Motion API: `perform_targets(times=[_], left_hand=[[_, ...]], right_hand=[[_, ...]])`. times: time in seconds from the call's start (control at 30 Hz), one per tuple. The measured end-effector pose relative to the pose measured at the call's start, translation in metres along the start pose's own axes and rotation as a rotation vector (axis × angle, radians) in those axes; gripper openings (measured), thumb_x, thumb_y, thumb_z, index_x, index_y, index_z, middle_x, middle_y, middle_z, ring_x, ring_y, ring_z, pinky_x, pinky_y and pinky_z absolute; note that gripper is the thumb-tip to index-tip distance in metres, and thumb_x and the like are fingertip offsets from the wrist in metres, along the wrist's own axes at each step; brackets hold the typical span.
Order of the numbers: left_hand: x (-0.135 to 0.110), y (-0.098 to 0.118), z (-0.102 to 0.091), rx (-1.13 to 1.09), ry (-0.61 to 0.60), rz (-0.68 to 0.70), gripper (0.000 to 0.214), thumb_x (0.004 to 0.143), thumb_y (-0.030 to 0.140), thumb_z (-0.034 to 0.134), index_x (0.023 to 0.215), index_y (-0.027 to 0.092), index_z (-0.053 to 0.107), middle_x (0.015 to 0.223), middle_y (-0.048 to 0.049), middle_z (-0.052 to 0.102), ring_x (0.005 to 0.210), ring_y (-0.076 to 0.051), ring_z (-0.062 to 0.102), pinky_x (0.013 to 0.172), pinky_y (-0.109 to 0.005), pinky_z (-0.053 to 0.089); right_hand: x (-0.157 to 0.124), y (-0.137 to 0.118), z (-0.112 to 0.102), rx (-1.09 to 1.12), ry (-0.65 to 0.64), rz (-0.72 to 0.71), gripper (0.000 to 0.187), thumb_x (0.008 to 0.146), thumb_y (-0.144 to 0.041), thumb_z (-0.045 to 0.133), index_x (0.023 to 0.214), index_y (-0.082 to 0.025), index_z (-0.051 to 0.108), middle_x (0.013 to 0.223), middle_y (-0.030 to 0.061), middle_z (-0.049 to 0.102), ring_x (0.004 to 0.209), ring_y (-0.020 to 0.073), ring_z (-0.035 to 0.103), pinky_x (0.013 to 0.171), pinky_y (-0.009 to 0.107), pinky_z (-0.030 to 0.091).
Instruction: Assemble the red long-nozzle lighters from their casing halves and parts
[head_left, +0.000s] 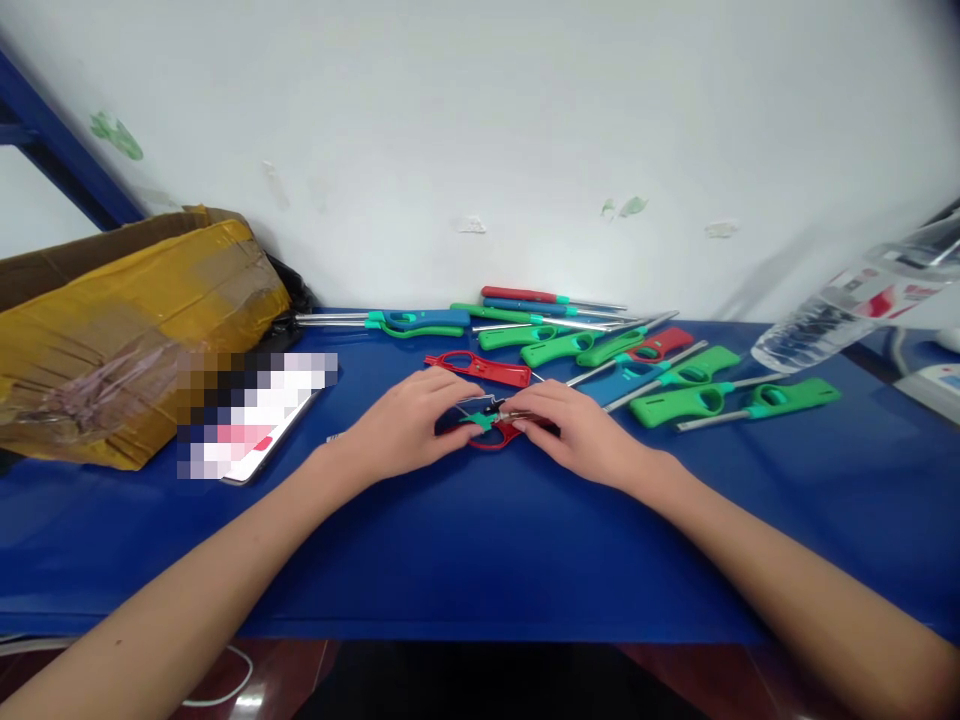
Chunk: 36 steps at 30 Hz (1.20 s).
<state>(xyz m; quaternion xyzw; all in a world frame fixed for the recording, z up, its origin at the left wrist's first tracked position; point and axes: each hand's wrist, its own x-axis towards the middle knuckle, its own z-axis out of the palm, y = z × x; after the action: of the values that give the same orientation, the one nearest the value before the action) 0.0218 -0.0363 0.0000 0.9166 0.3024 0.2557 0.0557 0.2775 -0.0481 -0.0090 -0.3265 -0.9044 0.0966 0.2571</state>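
Observation:
Both hands meet over a taken-apart red utility lighter on the blue table. My left hand (412,425) has its thumb and fingers closed around the side with the green trigger (480,420). Opposite it, my right hand (577,430) pinches at the inner parts, thumb and fingers close together; the small piece there is partly hidden. Beneath the fingers shows the red trigger loop of one handle half (491,442). Just behind the hands lies the loose other red half shell (510,374), its hollow side visible.
Several whole lighters, such as a green lighter (675,405), lie behind and right. A blue lighter (431,318) rests near the wall. At left are a taped carton (142,340) and a phone (277,420). A water bottle (840,305) is at right.

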Motion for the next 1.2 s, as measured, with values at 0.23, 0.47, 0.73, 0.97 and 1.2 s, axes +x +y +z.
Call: perform_targets(times=[0.23, 0.47, 0.73, 0.97, 1.2], left_hand=[[-0.008, -0.027, -0.011, 0.067, -0.177, -0.133, 0.023, 0.092, 0.029, 0.056, 0.111, 0.022, 0.067, 0.104, -0.0066, 0.068, 0.099, -0.022, 0.063, 0.083, -0.035, 0.053], [-0.003, -0.015, -0.006, 0.02, -0.096, -0.181, 0.018, 0.093, 0.023, 0.053, 0.099, 0.019, 0.069, 0.094, -0.0049, 0.065, 0.082, -0.016, 0.062, 0.069, -0.027, 0.049], [-0.001, -0.004, -0.008, -0.096, -0.002, -0.194, 0.017, 0.091, 0.025, 0.059, 0.105, 0.018, 0.067, 0.091, -0.0032, 0.066, 0.078, -0.014, 0.061, 0.07, -0.025, 0.048], [0.001, 0.005, 0.006, -0.122, -0.071, -0.213, 0.016, 0.092, 0.022, 0.058, 0.105, 0.02, 0.067, 0.094, -0.0022, 0.067, 0.08, -0.014, 0.062, 0.073, -0.025, 0.049], [0.001, 0.005, 0.008, -0.061, -0.126, -0.224, 0.022, 0.094, 0.026, 0.054, 0.112, 0.02, 0.065, 0.102, -0.0043, 0.066, 0.093, -0.019, 0.063, 0.079, -0.03, 0.051]], right_hand=[[0.0, -0.004, 0.001, -0.012, -0.01, 0.025, 0.021, 0.095, -0.017, 0.05, 0.11, -0.019, 0.065, 0.107, 0.0081, 0.072, 0.098, 0.0223, 0.066, 0.088, 0.041, 0.053], [0.0, -0.006, 0.001, -0.047, 0.064, 0.047, 0.02, 0.092, -0.017, 0.055, 0.109, -0.016, 0.065, 0.098, 0.0088, 0.073, 0.088, 0.0215, 0.066, 0.081, 0.038, 0.054], [0.001, -0.004, -0.012, 0.045, 0.025, 0.074, 0.019, 0.093, -0.018, 0.055, 0.108, -0.02, 0.067, 0.098, 0.0057, 0.073, 0.088, 0.019, 0.066, 0.078, 0.031, 0.052], [-0.003, -0.002, -0.024, 0.057, -0.013, 0.073, 0.02, 0.093, -0.02, 0.055, 0.109, -0.02, 0.067, 0.097, 0.006, 0.072, 0.085, 0.0183, 0.066, 0.075, 0.03, 0.052], [-0.01, 0.003, -0.019, 0.015, -0.024, 0.03, 0.021, 0.093, -0.018, 0.054, 0.109, -0.021, 0.067, 0.101, 0.0068, 0.073, 0.092, 0.0213, 0.066, 0.081, 0.035, 0.054]])
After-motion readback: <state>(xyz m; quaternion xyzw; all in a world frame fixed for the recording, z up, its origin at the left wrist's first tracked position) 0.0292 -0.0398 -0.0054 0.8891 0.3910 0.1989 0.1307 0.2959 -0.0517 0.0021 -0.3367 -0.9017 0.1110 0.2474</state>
